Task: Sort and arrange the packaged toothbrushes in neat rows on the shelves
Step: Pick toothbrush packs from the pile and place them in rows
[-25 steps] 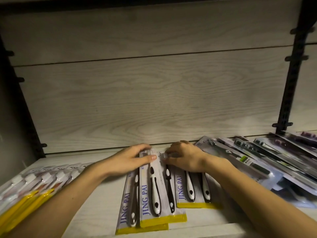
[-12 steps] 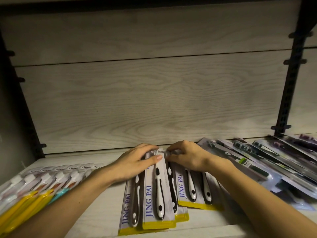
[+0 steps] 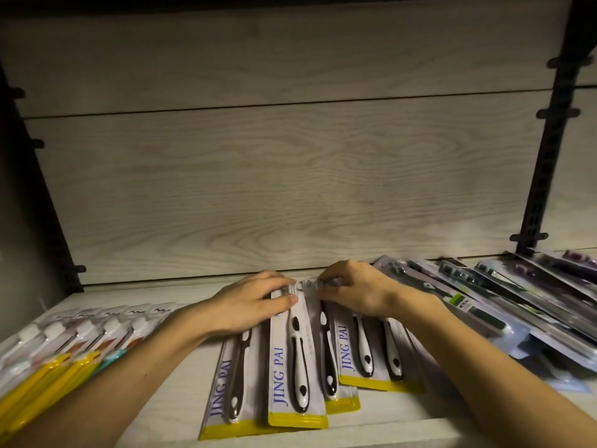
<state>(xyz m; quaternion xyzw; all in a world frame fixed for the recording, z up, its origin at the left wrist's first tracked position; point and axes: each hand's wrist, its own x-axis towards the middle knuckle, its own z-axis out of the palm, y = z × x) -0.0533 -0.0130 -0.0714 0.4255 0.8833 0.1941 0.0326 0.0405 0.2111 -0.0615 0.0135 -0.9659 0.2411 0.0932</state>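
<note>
Hands side by side — left hand (image 3: pixel 255 302) flat on the JING PAI packs' (image 3: pixel 295 367) far ends, right hand (image 3: pixel 352 291) pinching them; their long axes run back toward the person.

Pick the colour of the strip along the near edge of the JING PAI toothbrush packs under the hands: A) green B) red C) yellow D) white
C: the JING PAI packs lying on the shelf each end in a yellow strip at the near edge.
</note>
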